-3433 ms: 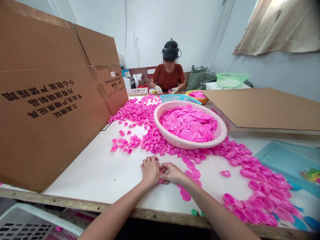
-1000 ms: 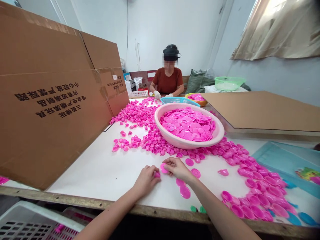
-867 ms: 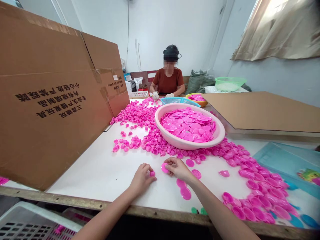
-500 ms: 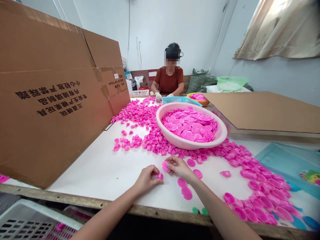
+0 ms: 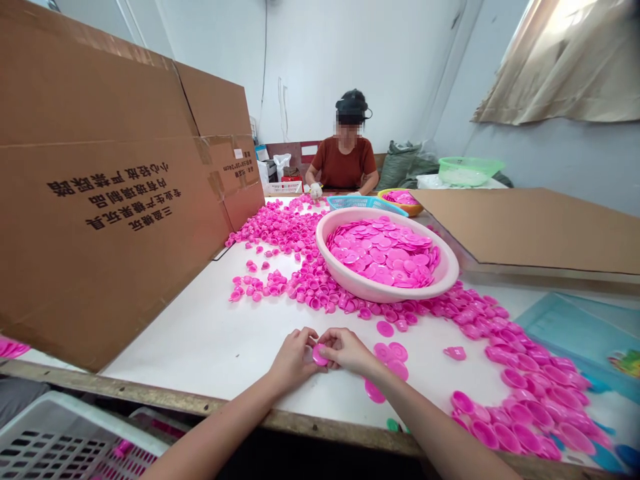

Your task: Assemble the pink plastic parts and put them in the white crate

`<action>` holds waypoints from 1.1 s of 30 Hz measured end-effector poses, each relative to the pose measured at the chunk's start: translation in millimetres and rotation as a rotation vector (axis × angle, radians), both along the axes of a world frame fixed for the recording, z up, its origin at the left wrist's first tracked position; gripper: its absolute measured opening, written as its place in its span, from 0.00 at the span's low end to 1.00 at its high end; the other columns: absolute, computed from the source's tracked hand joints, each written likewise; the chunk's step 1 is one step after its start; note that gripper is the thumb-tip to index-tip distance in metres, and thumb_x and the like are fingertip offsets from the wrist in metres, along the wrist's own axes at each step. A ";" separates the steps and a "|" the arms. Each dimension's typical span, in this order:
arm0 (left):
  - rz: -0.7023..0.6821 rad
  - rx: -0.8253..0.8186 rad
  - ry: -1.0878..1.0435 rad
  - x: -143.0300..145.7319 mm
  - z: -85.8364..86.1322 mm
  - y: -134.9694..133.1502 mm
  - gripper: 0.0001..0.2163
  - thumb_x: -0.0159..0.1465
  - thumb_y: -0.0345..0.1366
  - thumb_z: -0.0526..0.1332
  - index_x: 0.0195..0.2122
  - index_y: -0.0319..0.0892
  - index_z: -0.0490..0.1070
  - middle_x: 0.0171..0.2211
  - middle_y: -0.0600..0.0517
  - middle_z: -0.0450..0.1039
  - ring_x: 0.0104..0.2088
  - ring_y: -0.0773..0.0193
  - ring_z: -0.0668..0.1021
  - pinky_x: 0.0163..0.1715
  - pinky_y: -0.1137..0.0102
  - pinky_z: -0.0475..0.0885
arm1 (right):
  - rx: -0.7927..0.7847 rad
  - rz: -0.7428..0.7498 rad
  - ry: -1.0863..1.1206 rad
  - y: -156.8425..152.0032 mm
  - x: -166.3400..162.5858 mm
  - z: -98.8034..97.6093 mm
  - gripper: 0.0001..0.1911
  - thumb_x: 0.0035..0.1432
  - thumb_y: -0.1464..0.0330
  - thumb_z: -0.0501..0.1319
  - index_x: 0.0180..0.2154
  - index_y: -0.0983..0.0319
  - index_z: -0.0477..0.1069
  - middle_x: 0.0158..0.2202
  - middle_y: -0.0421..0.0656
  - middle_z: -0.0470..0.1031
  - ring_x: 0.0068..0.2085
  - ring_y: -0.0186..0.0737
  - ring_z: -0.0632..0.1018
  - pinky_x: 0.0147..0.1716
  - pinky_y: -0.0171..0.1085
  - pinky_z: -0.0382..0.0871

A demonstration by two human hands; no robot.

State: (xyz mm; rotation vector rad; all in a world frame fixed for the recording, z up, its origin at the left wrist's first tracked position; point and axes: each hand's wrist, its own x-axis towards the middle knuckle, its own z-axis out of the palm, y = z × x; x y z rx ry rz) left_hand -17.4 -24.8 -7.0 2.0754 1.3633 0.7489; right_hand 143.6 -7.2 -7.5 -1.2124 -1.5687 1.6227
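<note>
White table [image 5: 210, 347], pink basin [image 5: 447, 267] beyond hands

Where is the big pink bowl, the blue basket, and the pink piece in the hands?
big pink bowl [image 5: 350, 283], head view, near rim.
blue basket [image 5: 357, 202], head view, mesh rim.
pink piece [image 5: 319, 356], head view, round face between both hands.

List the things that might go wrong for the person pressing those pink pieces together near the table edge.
1. Both hands, left hand and right hand, pinch one small pink piece between fingertips; it may slip and drop.
2. Loose pink discs lie under the right forearm near the table edge; a sweep could knock them off.
3. The heaped pink basin is ringed by loose caps, so pieces may mix.
</note>
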 end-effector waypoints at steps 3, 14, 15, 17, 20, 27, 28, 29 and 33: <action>-0.024 -0.004 0.005 -2.4 3.3 -1.4 0.25 0.42 0.44 0.67 0.39 0.44 0.60 0.33 0.52 0.67 0.35 0.62 0.69 0.35 0.69 0.62 | -0.009 -0.025 -0.028 -2.7 -1.9 3.1 0.04 0.49 0.71 0.58 0.30 0.65 0.64 0.21 0.39 0.69 0.20 0.33 0.72 0.16 0.29 0.66; 0.412 0.058 0.189 35.4 4.4 26.4 0.10 0.60 0.40 0.48 0.40 0.43 0.60 0.40 0.49 0.62 0.41 0.59 0.64 0.40 0.65 0.58 | -0.047 -0.074 0.042 -0.9 -3.5 -7.0 0.06 0.48 0.70 0.58 0.27 0.65 0.61 0.19 0.38 0.68 0.20 0.34 0.73 0.18 0.30 0.67; 0.420 0.045 0.230 38.3 3.4 27.1 0.11 0.59 0.39 0.49 0.41 0.43 0.60 0.42 0.49 0.61 0.41 0.58 0.63 0.39 0.65 0.58 | -0.068 -0.052 0.061 0.6 -1.4 -6.9 0.07 0.47 0.69 0.60 0.27 0.65 0.62 0.20 0.38 0.68 0.21 0.34 0.73 0.19 0.31 0.68; 0.429 0.016 0.283 40.7 2.2 26.8 0.11 0.59 0.38 0.49 0.42 0.44 0.60 0.42 0.48 0.60 0.41 0.57 0.62 0.39 0.64 0.58 | -0.126 0.001 0.087 4.0 3.4 -6.5 0.09 0.44 0.69 0.62 0.28 0.66 0.64 0.22 0.38 0.68 0.24 0.34 0.74 0.23 0.32 0.70; 0.404 0.004 0.311 40.0 1.9 25.4 0.11 0.59 0.37 0.47 0.43 0.44 0.60 0.41 0.47 0.59 0.41 0.56 0.62 0.38 0.63 0.57 | -0.178 0.027 0.081 7.7 8.1 -6.6 0.11 0.41 0.70 0.63 0.30 0.67 0.66 0.23 0.37 0.68 0.26 0.35 0.75 0.25 0.32 0.71; 0.344 0.010 0.283 41.5 -1.8 27.5 0.11 0.60 0.36 0.46 0.42 0.43 0.61 0.40 0.45 0.59 0.40 0.55 0.62 0.37 0.62 0.56 | -0.151 -0.016 0.029 8.3 5.5 -10.6 0.08 0.42 0.73 0.61 0.29 0.65 0.64 0.25 0.36 0.66 0.25 0.35 0.74 0.23 0.32 0.70; 0.341 0.008 0.274 41.6 -2.8 27.7 0.11 0.60 0.36 0.46 0.42 0.44 0.61 0.40 0.46 0.60 0.40 0.55 0.62 0.37 0.63 0.56 | -0.153 -0.015 0.020 8.6 5.0 -10.1 0.08 0.42 0.74 0.61 0.28 0.65 0.64 0.25 0.36 0.66 0.24 0.35 0.74 0.22 0.32 0.70; 0.340 0.009 0.265 41.5 -3.7 27.8 0.11 0.60 0.36 0.45 0.42 0.44 0.61 0.40 0.46 0.60 0.40 0.56 0.62 0.37 0.63 0.56 | -0.158 -0.009 0.012 9.0 4.7 -9.4 0.07 0.43 0.74 0.60 0.28 0.65 0.64 0.25 0.36 0.66 0.24 0.35 0.74 0.22 0.32 0.70; 0.353 0.054 0.245 39.8 -4.0 27.1 0.11 0.61 0.36 0.44 0.41 0.46 0.61 0.40 0.48 0.61 0.40 0.56 0.62 0.38 0.63 0.55 | -0.176 0.024 0.000 11.8 5.5 -8.7 0.07 0.43 0.75 0.60 0.28 0.65 0.63 0.23 0.36 0.66 0.24 0.35 0.74 0.23 0.33 0.70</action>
